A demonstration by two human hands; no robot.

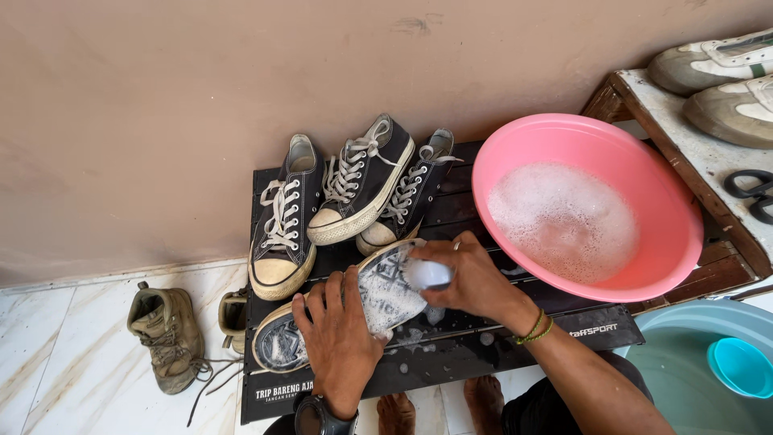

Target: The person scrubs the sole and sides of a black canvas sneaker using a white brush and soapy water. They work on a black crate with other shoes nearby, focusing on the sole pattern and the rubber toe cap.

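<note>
A black canvas sneaker (282, 342) lies sole-up on a low black slatted table (459, 354), its sole covered in soap foam. My left hand (338, 338) presses down on the middle of the shoe and holds it. My right hand (471, 278) grips a small white brush (427, 274) against the foamy sole near the heel. A pink basin (668, 209) of sudsy water sits just right of my right hand.
Three more black lace-up sneakers (358, 181) lie at the back of the table against a brown wall. An olive boot (165, 338) rests on the marble floor at left. A teal tub (684, 379) with a blue scoop (741, 366) stands at lower right; white shoes (717, 80) sit on a wooden shelf.
</note>
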